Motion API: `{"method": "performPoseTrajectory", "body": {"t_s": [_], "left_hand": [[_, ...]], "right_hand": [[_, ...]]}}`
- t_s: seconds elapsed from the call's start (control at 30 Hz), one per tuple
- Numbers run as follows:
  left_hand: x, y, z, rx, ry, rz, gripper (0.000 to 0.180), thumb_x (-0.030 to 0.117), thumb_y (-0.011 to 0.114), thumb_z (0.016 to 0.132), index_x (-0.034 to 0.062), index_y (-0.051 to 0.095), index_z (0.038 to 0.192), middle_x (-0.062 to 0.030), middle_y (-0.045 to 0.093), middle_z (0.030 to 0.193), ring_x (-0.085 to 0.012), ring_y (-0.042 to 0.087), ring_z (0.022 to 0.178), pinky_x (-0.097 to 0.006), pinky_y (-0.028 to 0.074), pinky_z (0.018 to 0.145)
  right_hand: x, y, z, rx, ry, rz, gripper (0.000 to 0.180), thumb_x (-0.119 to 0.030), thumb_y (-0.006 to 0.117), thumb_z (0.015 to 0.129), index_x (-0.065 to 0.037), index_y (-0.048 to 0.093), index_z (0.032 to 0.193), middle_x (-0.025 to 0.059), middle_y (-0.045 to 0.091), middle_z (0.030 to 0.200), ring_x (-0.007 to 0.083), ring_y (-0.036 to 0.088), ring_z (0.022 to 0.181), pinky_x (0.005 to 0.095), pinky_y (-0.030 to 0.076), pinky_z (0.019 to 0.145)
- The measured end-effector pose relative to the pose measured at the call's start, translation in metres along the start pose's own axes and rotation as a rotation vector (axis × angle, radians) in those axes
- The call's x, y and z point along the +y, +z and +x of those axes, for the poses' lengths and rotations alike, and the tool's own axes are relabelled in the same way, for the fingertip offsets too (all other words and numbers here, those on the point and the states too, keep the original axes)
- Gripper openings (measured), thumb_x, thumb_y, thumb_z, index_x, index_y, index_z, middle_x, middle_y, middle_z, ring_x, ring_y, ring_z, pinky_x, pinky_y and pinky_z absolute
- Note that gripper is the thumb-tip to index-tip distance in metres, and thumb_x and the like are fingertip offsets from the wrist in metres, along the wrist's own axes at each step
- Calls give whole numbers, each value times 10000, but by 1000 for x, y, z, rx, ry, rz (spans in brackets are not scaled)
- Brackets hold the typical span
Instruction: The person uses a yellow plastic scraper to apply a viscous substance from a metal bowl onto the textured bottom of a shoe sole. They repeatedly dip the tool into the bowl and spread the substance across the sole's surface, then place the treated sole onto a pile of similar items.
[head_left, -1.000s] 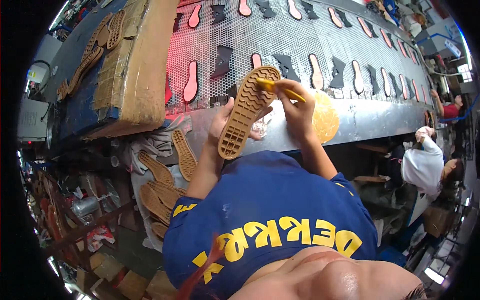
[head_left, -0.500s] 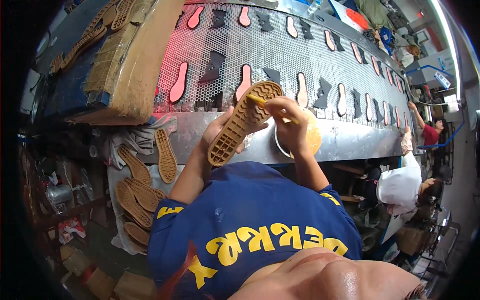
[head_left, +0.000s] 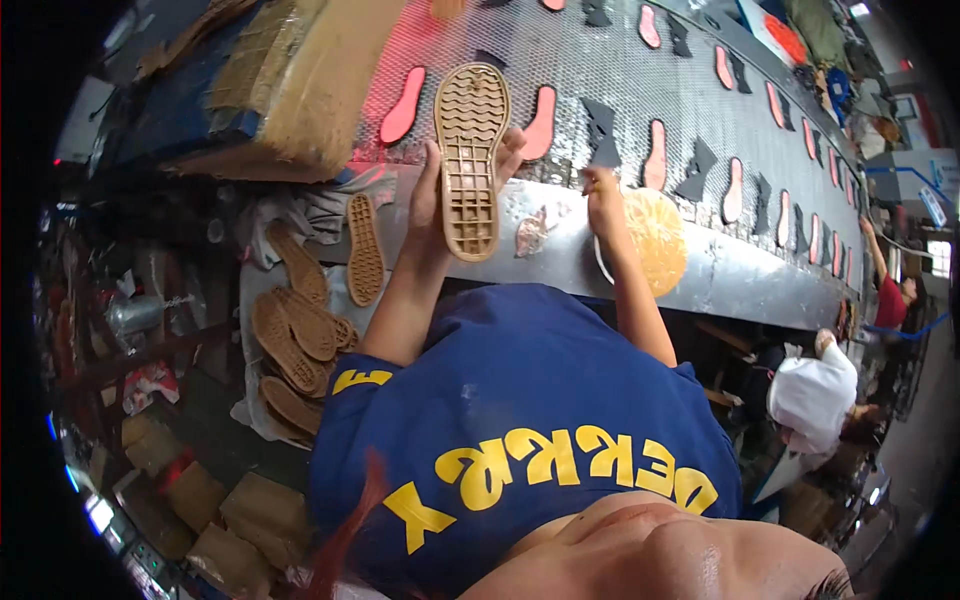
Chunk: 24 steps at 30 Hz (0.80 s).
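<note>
1. Tan cardboard stack point(head_left: 290, 80) lies at the upper left beside the mesh conveyor point(head_left: 620, 80); brown boxes point(head_left: 230, 510) sit low on the left – no label legible
2. Tan rubber shoe sole point(head_left: 470, 160), tread up, stands lengthwise, its rounded end pointing away over the belt
3. Left hand point(head_left: 435, 215) is closed around the sole's near end, fingers behind it
4. Right hand point(head_left: 603, 200) rests curled at the rim of an orange-filled round dish point(head_left: 655, 240) – whether it holds anything, I cannot tell
5. More soles point(head_left: 300, 340) pile at left

Brown cardboard boxes point(head_left: 215, 515) sit at lower left on the floor; a blue sign point(head_left: 937, 205) hangs far right.
</note>
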<state>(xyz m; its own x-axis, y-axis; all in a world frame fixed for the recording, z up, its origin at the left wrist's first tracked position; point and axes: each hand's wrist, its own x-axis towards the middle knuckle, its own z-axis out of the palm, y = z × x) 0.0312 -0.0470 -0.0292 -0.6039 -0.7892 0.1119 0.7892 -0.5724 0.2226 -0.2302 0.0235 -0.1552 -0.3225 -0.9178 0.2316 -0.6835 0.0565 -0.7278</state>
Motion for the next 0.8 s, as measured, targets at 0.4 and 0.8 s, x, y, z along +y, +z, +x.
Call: {"method": "performPoseTrajectory", "body": {"t_s": [0.4, 0.8], "left_hand": [[73, -27, -46, 58, 477, 1097, 957, 46, 800, 729, 121, 201, 1471, -78, 423, 1404, -250, 385, 1342, -422, 366, 1109], [86, -29, -47, 230, 829, 1367, 920, -29, 749, 763, 91, 149, 1450, -125, 440, 1382, -282, 432, 1313, -424, 380, 1093]], "right_hand": [[137, 134, -35, -301, 162, -732, 293, -229, 529, 868, 19, 591, 1011, 236, 668, 859, 375, 668, 775, 478, 535, 701], [42, 61, 48, -134, -45, -297, 300, -251, 729, 699, 22, 618, 752, 202, 591, 668, 385, 578, 609, 460, 467, 603]]}}
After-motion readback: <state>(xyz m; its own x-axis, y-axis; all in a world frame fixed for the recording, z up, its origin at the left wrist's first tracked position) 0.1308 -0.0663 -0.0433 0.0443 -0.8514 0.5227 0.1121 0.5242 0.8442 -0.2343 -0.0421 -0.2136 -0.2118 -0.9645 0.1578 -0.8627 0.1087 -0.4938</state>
